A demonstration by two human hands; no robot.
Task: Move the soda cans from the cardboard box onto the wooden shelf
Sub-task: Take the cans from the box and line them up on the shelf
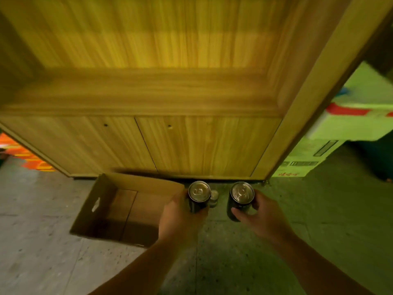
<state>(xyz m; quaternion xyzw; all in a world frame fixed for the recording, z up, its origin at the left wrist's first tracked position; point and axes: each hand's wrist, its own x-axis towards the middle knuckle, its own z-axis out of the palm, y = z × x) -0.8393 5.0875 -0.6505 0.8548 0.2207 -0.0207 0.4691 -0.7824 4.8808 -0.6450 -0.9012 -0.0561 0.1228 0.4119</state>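
A speckled grey concrete floor (pixel 53 241) runs up to the foot of a tall yellow-brown wooden shelf unit (pixel 148 96), whose broad ledge sits above two closed cabinet doors. On the floor just in front of it lies an open brown cardboard box (pixel 102 207), and from what I see of its inside, it looks empty.

My left hand (pixel 176 218) has its fingers (pixel 201 210) wrapped round a black soda can with a silver top (pixel 198 195), held upright just past the box's right edge. My right hand (pixel 261 216) pinches a second black soda can with a silver lid (pixel 240 201) between thumb and fingers, also upright. Between the two, lower down, a third small silver-topped can (pixel 213 198) stands on the floor (its colour is too blurred to tell).

I judge the step in hand to be carrying both cans up to the ledge. To do it well I should keep them upright and apart so they do not knock together, raise them clear of the ledge's front lip, then set each down flat and well back from the edge, with a gap between them. Only when each base rests fully should I loosen my grip. The can on the floor would need a further trip.
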